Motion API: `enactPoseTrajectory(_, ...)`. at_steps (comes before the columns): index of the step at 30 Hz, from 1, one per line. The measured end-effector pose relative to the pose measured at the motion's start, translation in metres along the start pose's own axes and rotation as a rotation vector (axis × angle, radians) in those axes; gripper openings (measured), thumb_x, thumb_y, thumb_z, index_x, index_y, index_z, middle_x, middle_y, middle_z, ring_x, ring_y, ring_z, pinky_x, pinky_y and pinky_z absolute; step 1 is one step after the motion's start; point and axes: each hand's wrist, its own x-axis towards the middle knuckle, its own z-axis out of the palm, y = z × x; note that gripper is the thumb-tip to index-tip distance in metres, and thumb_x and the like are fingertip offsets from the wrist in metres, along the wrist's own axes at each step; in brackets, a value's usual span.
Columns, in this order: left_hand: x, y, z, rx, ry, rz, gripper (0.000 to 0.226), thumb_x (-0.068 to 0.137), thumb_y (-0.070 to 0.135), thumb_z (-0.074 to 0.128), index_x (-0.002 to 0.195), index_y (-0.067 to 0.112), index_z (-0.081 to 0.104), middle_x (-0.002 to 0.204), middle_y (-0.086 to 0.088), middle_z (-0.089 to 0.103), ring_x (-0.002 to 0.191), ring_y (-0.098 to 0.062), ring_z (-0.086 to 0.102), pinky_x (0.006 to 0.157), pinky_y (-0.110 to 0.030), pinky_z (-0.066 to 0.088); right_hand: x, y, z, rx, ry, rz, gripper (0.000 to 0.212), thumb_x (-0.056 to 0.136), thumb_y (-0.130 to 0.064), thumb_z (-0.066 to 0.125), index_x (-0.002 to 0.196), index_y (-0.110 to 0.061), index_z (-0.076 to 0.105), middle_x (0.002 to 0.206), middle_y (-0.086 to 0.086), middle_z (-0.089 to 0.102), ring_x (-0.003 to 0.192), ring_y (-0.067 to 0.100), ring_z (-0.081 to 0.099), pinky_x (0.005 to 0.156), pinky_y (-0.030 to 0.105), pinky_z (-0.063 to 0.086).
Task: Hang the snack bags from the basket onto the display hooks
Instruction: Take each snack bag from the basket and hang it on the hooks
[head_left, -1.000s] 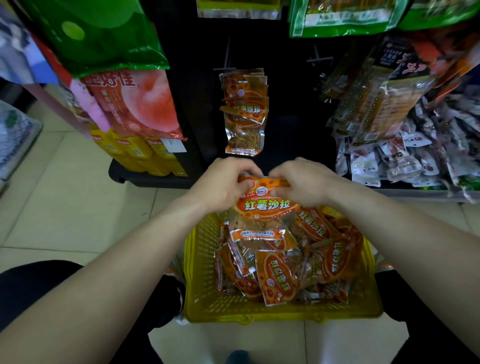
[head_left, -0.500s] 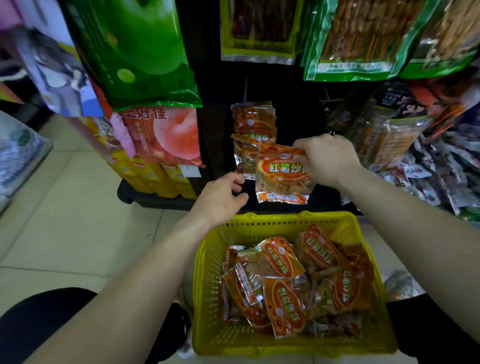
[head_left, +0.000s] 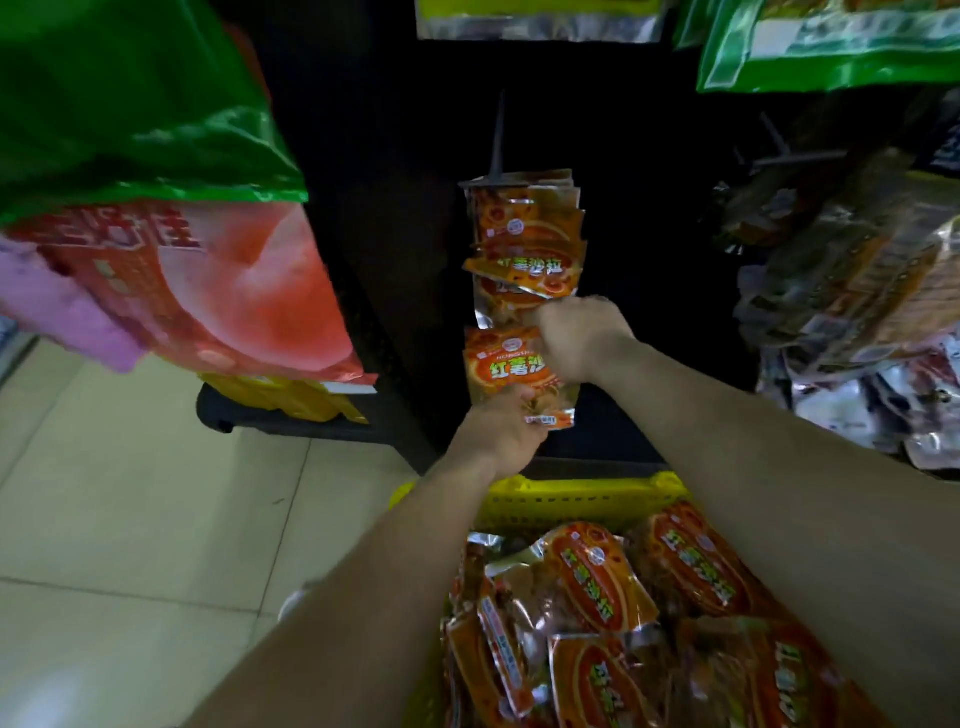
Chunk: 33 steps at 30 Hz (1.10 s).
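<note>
Just below the hook (head_left: 497, 136) and its stack of hanging bags (head_left: 524, 244), one orange snack bag (head_left: 498, 366) is held up against the dark rack. The right hand (head_left: 576, 338) is clamped around its top corner and the left hand (head_left: 498, 441) pinches the bottom edge. The yellow basket (head_left: 571, 501) sits underneath with a pile of the same bags (head_left: 597, 582) in it.

Held bag (head_left: 506, 366): I read "红薯沙" — the rest is covered — with "HONGSH" above.
Hung bags (head_left: 527, 267): I read "红薯沙拉".
Basket bags (head_left: 597, 577): same four characters, tilted.
</note>
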Motion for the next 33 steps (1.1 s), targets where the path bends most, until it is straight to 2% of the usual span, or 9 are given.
enactPoseTrajectory(3,0.024,-0.007,0.019,-0.051,-0.019,-0.021,0.055,0.094,0.03,0.06,0.144,0.04,0.039,0.137,-0.001,0.056,0.105,-0.02,0.06,0.084,-0.031,0.049,0.03,0.006,0.01,0.034,0.053,-0.005,0.032,0.093,-0.025,0.057,0.125,-0.027,0.06,0.11,0.007,0.066,0.098,0.029,0.064,0.075,0.034,0.049)
enactPoseTrajectory(8,0.056,-0.006,0.031,-0.01,0.016,-0.047,0.073,0.095,0.033,0.058,0.155,0.043,0.018,0.152,0.002,0.043,0.129,-0.024,0.05,0.103,-0.036,0.045,0.063,0.022,0.012,-0.016,0.099,-0.033,0.032,0.092,-0.029,0.057,0.124,-0.031,0.061,0.125,0.004,0.063,0.109,0.029,0.062,0.087,0.038,0.051)
enactPoseTrajectory(10,0.065,-0.003,0.033,0.037,0.041,-0.031,0.074,0.096,0.034,0.056,0.156,0.042,0.014,0.155,0.004,0.039,0.133,-0.023,0.047,0.102,-0.036,0.043,0.067,0.027,0.012,0.001,0.108,-0.072,0.034,0.094,-0.034,0.055,0.127,-0.033,0.061,0.134,0.002,0.058,0.119,0.03,0.056,0.097,0.041,0.047)
enactPoseTrajectory(12,0.07,-0.001,0.034,0.092,0.071,-0.022,0.074,0.097,0.035,0.055,0.156,0.043,0.011,0.156,0.006,0.038,0.134,-0.023,0.046,0.1,-0.037,0.043,0.07,0.031,0.009,0.018,0.135,-0.082,0.033,0.094,-0.037,0.054,0.127,-0.032,0.061,0.131,0.002,0.06,0.118,0.03,0.056,0.099,0.041,0.045)
enactPoseTrajectory(16,0.076,-0.003,0.032,0.167,0.097,-0.065,0.074,0.096,0.039,0.053,0.154,0.049,0.008,0.15,0.005,0.044,0.122,-0.023,0.055,0.092,-0.041,0.051,0.067,0.027,0.005,0.057,0.145,0.016,0.029,0.092,-0.036,0.056,0.12,-0.031,0.061,0.105,0.005,0.068,0.099,0.03,0.064,0.091,0.04,0.043)
enactPoseTrajectory(19,0.074,-0.008,0.028,0.195,0.065,-0.1,0.076,0.096,0.041,0.053,0.154,0.049,0.004,0.154,0.002,0.04,0.126,-0.026,0.052,0.09,-0.039,0.048,0.061,0.028,0.006,0.025,0.192,0.058,0.037,0.088,-0.034,0.06,0.124,-0.025,0.055,0.114,0.007,0.064,0.107,0.03,0.059,0.092,0.042,0.042)
enactPoseTrajectory(22,0.068,-0.015,0.023,0.182,0.036,-0.14,0.078,0.097,0.041,0.053,0.155,0.047,0.001,0.157,-0.003,0.035,0.133,-0.03,0.046,0.099,-0.042,0.044,0.048,0.035,0.005,0.04,0.246,0.098,0.052,0.085,-0.036,0.064,0.131,-0.02,0.048,0.127,0.01,0.057,0.117,0.033,0.052,0.093,0.044,0.043)
enactPoseTrajectory(28,0.043,-0.018,0.013,0.133,0.003,-0.124,0.077,0.097,0.037,0.055,0.155,0.048,0.005,0.16,-0.003,0.031,0.136,-0.027,0.044,0.108,-0.045,0.043,0.007,0.038,0.006,0.081,0.218,0.133,0.067,0.086,-0.047,0.062,0.142,-0.02,0.037,0.135,0.011,0.048,0.12,0.033,0.048,0.093,0.047,0.044)
enactPoseTrajectory(33,0.013,-0.013,0.002,0.158,0.023,-0.09,0.075,0.095,0.037,0.055,0.156,0.045,0.012,0.16,-0.002,0.032,0.138,-0.027,0.042,0.11,-0.039,0.04,-0.036,0.033,-0.002,0.126,0.225,0.17,0.062,0.09,-0.042,0.057,0.144,-0.019,0.036,0.14,0.011,0.045,0.124,0.034,0.046,0.096,0.048,0.045)
